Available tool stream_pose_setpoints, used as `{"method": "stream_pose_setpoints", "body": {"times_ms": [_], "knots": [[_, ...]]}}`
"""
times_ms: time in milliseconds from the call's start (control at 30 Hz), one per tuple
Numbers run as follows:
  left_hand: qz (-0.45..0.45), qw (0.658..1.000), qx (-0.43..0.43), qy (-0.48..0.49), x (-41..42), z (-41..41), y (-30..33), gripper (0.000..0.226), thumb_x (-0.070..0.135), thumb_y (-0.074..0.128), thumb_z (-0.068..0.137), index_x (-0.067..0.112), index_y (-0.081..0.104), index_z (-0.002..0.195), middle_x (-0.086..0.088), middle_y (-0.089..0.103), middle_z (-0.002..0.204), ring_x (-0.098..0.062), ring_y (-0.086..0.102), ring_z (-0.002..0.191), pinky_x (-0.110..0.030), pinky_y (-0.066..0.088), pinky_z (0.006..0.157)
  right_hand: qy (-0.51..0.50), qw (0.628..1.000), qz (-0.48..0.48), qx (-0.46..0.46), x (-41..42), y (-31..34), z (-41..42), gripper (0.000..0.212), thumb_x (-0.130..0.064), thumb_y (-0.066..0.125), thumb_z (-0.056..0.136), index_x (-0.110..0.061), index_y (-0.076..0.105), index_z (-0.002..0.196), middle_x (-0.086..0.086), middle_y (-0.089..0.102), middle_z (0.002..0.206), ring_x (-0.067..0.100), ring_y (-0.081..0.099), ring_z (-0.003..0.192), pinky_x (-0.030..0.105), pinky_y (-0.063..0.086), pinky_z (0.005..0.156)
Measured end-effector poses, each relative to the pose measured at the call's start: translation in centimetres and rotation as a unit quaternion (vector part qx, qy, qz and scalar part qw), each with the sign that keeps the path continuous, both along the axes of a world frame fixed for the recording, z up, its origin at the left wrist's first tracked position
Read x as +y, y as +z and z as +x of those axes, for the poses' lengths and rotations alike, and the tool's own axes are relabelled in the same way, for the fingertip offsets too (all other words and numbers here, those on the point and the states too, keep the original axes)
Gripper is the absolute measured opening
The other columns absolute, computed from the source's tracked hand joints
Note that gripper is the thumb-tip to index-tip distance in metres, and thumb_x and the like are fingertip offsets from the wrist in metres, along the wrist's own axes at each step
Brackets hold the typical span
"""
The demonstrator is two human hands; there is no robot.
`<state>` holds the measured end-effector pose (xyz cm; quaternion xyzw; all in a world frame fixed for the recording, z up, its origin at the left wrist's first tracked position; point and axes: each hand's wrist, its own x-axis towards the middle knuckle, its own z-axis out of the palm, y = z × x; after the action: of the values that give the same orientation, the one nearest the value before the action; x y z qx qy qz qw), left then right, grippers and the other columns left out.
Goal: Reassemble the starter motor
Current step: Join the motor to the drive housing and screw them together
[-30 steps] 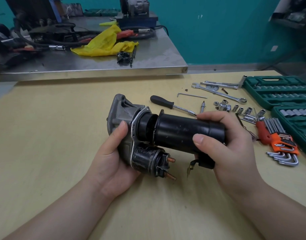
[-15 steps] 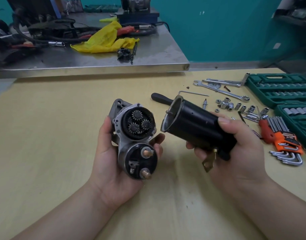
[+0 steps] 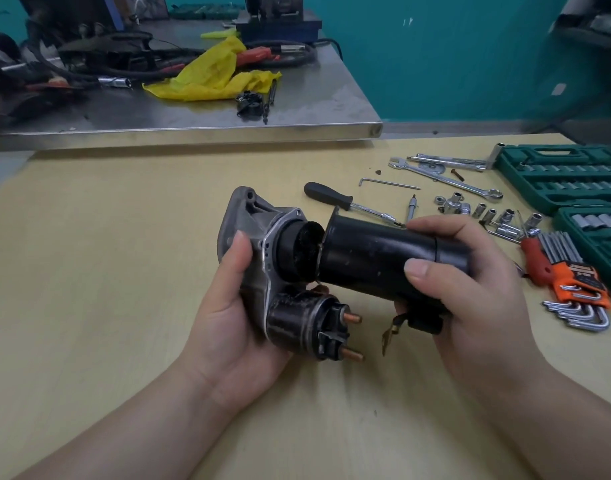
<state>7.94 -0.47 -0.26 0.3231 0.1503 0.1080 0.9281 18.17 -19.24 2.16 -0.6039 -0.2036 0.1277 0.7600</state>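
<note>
Clearly mid-mating: left hand (image 3: pixel 228 317) wrapped around the cast aluminium drive-end housing (image 3: pixel 248 220), thumb laid across its grey, rough-cast flank, fingers curled underneath, so as to steady the heavy end and turn the black gear hub (image 3: pixel 297 251) toward the incoming part. Right hand (image 3: pixel 470 292) clamped around the black motor can (image 3: pixel 383 258), thumb on top and fingers behind, tilting its open flanged mouth against the hub, touching at the lower edge but not yet square or seated. Probably held at that angle to feel for alignment before pushing home. Smooth, painted, slightly scuffed cylinder there, against dull pitted casting opposite. Below the hub, solenoid (image 3: pixel 297 320), stubby and grimy black, with two copper studs (image 3: pixel 352 318) pointing right. Dangling under the can, a braided lead with flat brass terminal (image 3: pixel 389 336), free, near the studs but not attached. Beyond, on the pale wooden table (image 3: pixel 106 271): black-handled screwdriver (image 3: pixel 328 195), loose chrome sockets (image 3: pixel 484 211), hex key set in orange holder (image 3: pixel 574 285).
</note>
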Motion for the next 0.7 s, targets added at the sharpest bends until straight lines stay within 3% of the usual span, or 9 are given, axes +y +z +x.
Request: {"method": "stream_pose_setpoints", "body": {"times_ms": [133, 267, 467, 700], "knots": [[0.023, 1.000, -0.001, 0.010, 0.09, 0.02, -0.04, 0.073, 0.060, 0.073, 0.086, 0.022, 0.067, 0.148, -0.012, 0.064, 0.153, -0.031, 0.065, 0.137, -0.046, 0.060, 0.100, 0.002, 0.999, -0.026, -0.032, -0.03, 0.10, -0.40, 0.045, -0.034, 0.080, 0.063, -0.032, 0.072, 0.107, 0.002, 0.074, 0.095, 0.025, 0.074, 0.073, 0.039, 0.056, 0.051], [0.048, 0.999, -0.016, 0.018, 0.16, -0.13, -0.21, 0.076, 0.058, 0.087, 0.080, 0.021, 0.070, 0.144, -0.012, 0.067, 0.150, -0.031, 0.066, 0.136, -0.045, 0.060, 0.100, -0.010, 0.996, -0.061, -0.068, -0.14, 0.33, -0.62, 0.047, -0.039, 0.079, 0.062, -0.034, 0.071, 0.108, -0.003, 0.071, 0.093, 0.021, 0.071, 0.074, 0.036, 0.056, 0.051], [0.067, 0.997, -0.026, 0.002, 0.10, -0.20, -0.14, 0.064, 0.057, 0.085, 0.085, 0.022, 0.075, 0.138, -0.010, 0.070, 0.145, -0.029, 0.068, 0.133, -0.042, 0.059, 0.099, -0.026, 0.989, -0.084, -0.119, -0.36, 0.70, -0.42, 0.044, -0.040, 0.076, 0.064, -0.034, 0.071, 0.107, -0.006, 0.069, 0.089, 0.014, 0.068, 0.074, 0.030, 0.055, 0.053], [0.083, 0.996, -0.030, -0.019, -0.24, -0.46, -0.40, 0.067, 0.056, 0.082, 0.089, 0.016, 0.072, 0.141, -0.015, 0.068, 0.147, -0.033, 0.064, 0.138, -0.044, 0.058, 0.104, 0.013, 0.997, -0.050, -0.056, -0.08, 0.01, -0.70, 0.044, -0.038, 0.077, 0.066, -0.029, 0.070, 0.108, -0.008, 0.071, 0.096, 0.024, 0.073, 0.075, 0.034, 0.056, 0.052]]}}
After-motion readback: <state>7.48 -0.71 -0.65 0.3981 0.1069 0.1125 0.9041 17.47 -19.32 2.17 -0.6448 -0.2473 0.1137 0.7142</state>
